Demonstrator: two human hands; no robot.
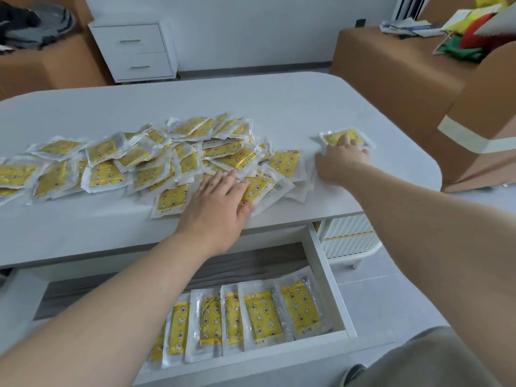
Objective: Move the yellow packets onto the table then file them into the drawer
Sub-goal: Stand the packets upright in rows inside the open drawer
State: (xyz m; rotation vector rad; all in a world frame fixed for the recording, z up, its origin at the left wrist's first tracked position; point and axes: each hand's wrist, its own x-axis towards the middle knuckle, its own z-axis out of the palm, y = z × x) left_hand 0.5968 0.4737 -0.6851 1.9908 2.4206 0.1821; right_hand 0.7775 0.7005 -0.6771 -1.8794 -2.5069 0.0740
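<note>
Yellow packets with little star, moon and flower prints, each in a clear wrapper. There's tiny dark print along one edge, but it's too blurry to read. Most sit in a loose pile [145, 160] on the pale grey table [279, 107], and a neat row [259, 314] already lies in the open white drawer [332, 277] below. The left hand [220, 196] rests flat on the pile's near right end, fingers straight. The right hand [342, 160] lays relaxed fingers on a single packet [331, 138] lying apart to the right. There's a white two-drawer cabinet [134, 51] by the wall and cardboard boxes [391, 71] around.
</note>
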